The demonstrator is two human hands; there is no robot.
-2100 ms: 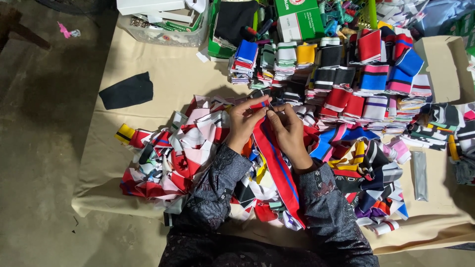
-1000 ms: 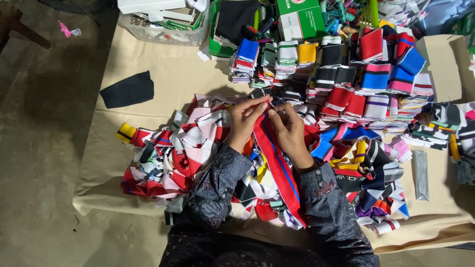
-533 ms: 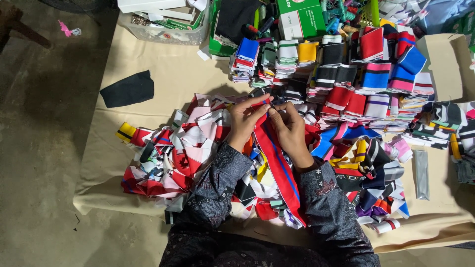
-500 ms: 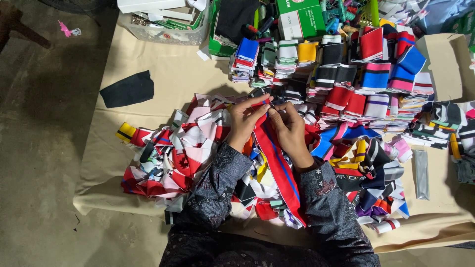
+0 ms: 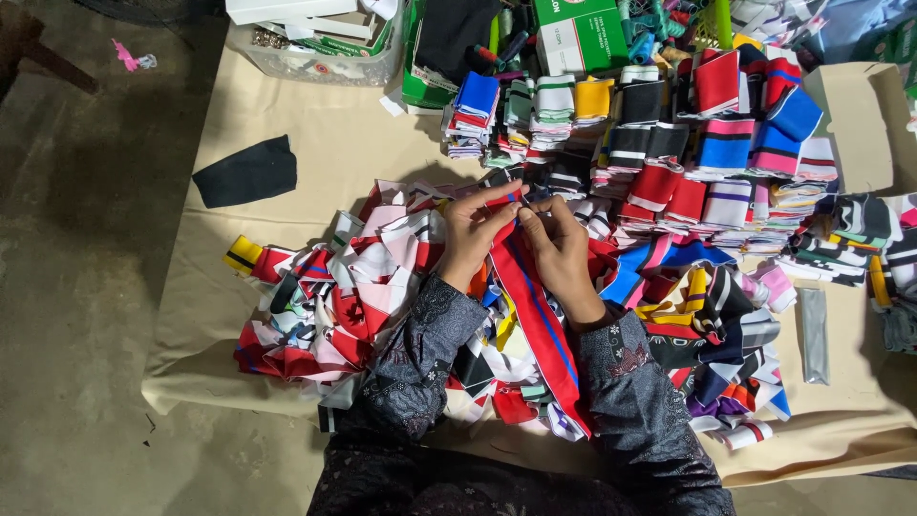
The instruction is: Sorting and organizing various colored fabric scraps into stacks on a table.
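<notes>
- Nearest the camera, two dark patterned sleeves point(image 5: 420, 373) are reaching forward over the front edge of the worktop point(image 5: 315, 158), which is covered in a beige cloth
- A long red knit band with a blue stripe point(image 5: 535, 325) is running from the person's lap up between both forearms to the fingertips, lying over a loose heap of red, white and black strips point(image 5: 334, 287)
- The left hand point(image 5: 473, 234) is closing on the top end of the band, thumb and forefinger pinching it, wrist bending slightly inward
- The right hand point(image 5: 559, 248) is also closing on that same end, fingertips meeting the left hand's just beside it, knuckles tilting up; whether it is holding something thin as well is too small to tell
- As a judgement, the band could be slipping out of the pinch, since its long tail is hanging unsupported toward the lap and pulling on the grip
- Another likely trouble: the tail could be snagging in the loose heap beneath, dragging strips off the front edge
- Farther on, folded stacks of striped bands point(image 5: 707, 143) are sitting in rows, close enough that a wide elbow move could be toppling them
- A black cloth piece point(image 5: 246, 172) is lying well apart on the left
- At the far edge, a green box point(image 5: 578, 33) and a clear tray point(image 5: 315, 48) are standing
</notes>
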